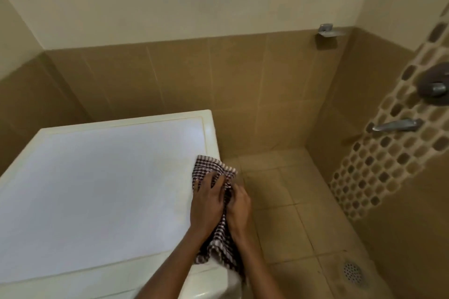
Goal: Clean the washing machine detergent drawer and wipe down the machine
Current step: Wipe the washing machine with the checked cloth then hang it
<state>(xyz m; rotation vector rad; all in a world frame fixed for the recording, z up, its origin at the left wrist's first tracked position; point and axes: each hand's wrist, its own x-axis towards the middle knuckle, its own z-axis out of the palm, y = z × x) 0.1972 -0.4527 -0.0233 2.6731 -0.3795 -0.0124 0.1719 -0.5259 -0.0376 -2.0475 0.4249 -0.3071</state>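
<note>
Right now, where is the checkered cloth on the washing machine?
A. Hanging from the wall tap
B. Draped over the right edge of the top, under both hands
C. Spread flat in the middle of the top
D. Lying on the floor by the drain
B: the checkered cloth hangs over the right edge of the washing machine, with the left hand and right hand on it.

I see a white washing machine top (104,189) with a cream rim. At its right edge lies a cloth (213,170) — dark brown and white check. The far wall (218,75) is tan tile below and cream above; the floor (291,213) is tan — a brown-and-cream mosaic band (388,153) runs on the right.
</note>
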